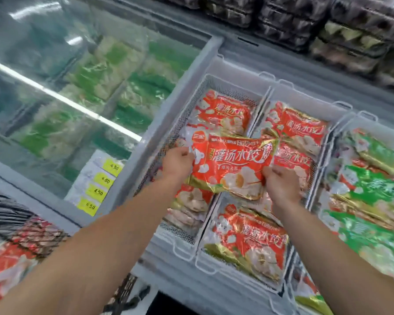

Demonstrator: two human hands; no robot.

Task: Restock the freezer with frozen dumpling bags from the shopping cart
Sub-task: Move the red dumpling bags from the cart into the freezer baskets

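A red and gold dumpling bag (pixel 232 164) hangs over the open freezer's white wire baskets (pixel 189 105). My left hand (pixel 176 163) grips its left edge and my right hand (pixel 281 185) pinches its lower right corner. The bag sits above the divider between the left basket and the middle one. More red dumpling bags (pixel 223 112) lie in both baskets below it. At the lower left, the shopping cart (pixel 39 237) holds further red bags (pixel 7 269), seen blurred.
Green dumpling bags (pixel 373 189) fill the right-hand basket. A sliding glass lid (pixel 77 87) covers the freezer's left section, with yellow price tags (pixel 100 185) near its corner. Dark packaged goods (pixel 328 26) are stacked on the shelf behind the freezer.
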